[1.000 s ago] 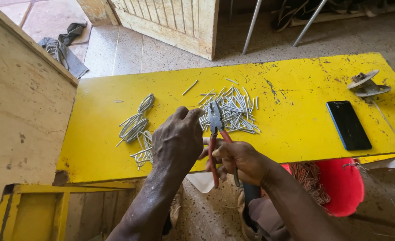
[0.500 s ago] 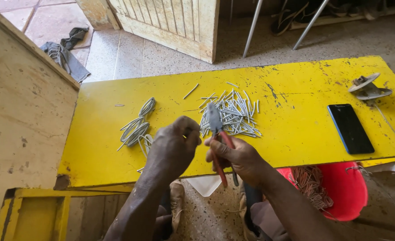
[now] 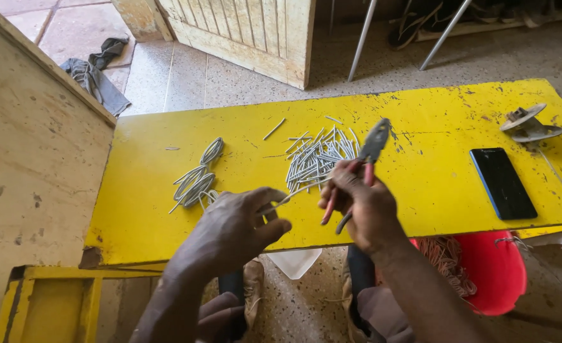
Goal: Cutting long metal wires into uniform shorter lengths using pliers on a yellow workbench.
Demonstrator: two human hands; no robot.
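The red bucket (image 3: pixel 497 267) under the yellow surface (image 3: pixel 421 184) is holding a coil of reddish wire (image 3: pixel 446 257). My right hand (image 3: pixel 360 203) is clamping around the red-handled pliers (image 3: pixel 357 171), fingers wrapped together on the grips, nose pointing up and away over the pile of cut grey wire pieces (image 3: pixel 316 162). My left hand (image 3: pixel 240 225) is pinching one thin wire piece (image 3: pixel 290 194), thumb and fingers pressed together on it — its far end is reaching toward my right hand. Bent wire loops (image 3: pixel 195 181) are lying left of the pile; a black phone (image 3: pixel 502 183) is lying well to the right. Against half a second ago, the pliers are now raised off the pile and my hands are spread wider apart.
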